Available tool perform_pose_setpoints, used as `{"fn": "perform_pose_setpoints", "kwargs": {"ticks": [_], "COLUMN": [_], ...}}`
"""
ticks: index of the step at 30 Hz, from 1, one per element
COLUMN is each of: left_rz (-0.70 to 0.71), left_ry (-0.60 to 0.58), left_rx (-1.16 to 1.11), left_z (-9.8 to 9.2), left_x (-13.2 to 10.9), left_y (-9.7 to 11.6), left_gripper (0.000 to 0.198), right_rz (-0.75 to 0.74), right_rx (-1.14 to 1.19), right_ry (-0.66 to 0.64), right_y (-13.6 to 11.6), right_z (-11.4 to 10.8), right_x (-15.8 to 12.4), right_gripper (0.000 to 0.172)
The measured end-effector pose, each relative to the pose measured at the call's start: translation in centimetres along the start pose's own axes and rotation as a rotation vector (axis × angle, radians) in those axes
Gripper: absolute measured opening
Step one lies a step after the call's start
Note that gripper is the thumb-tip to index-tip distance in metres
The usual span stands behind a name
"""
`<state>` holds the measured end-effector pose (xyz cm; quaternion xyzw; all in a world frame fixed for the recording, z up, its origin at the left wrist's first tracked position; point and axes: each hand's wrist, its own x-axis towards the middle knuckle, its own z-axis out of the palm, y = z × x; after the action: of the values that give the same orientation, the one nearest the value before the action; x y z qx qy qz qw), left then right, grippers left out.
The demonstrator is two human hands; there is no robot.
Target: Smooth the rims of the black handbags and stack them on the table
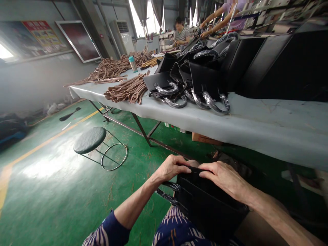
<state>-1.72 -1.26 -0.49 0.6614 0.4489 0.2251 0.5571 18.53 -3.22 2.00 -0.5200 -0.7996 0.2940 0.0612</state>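
A black handbag [205, 201] stands on my lap, its plastic-wrapped handle [167, 194] hanging off its left side. My left hand [171, 167] grips the bag's top edge from the left, fingers curled over it. My right hand [222, 177] presses on the same top edge from the right, fingers closed on it. The two hands nearly touch at the middle of the edge.
A long grey table [256, 126] runs ahead, carrying several black handbags [200, 78] with wrapped handles, piles of brown leather straps [128, 90] and a teal flask [132, 64]. A round stool [89, 139] stands on the green floor to the left. Other people work at the far end.
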Motion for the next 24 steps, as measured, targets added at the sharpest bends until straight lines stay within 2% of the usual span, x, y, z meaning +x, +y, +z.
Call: {"fn": "perform_pose_setpoints", "kwargs": {"ticks": [5,11,19,24], "left_rz": [-0.027,-0.066,-0.05,-0.023], "left_ry": [0.006,0.049,0.043,0.084], "left_rx": [-0.093,-0.08,-0.033,0.027], "left_z": [0.0,0.1,0.7,1.0], "left_x": [0.1,-0.2,-0.2,-0.4], "left_y": [-0.4,0.0,-0.3,-0.4], "left_gripper": [0.018,0.015,0.015,0.016], "right_rz": [-0.04,-0.044,-0.022,-0.056], "right_rx": [0.106,0.3,0.186,0.187], "right_ry": [-0.027,-0.095,-0.011,-0.05], "right_y": [-1.0,-1.5,-1.5,-1.4], "right_z": [0.0,0.0,0.5,0.5], "right_x": [0.9,1.3,1.1,1.2], "right_gripper": [0.027,0.028,0.027,0.026]}}
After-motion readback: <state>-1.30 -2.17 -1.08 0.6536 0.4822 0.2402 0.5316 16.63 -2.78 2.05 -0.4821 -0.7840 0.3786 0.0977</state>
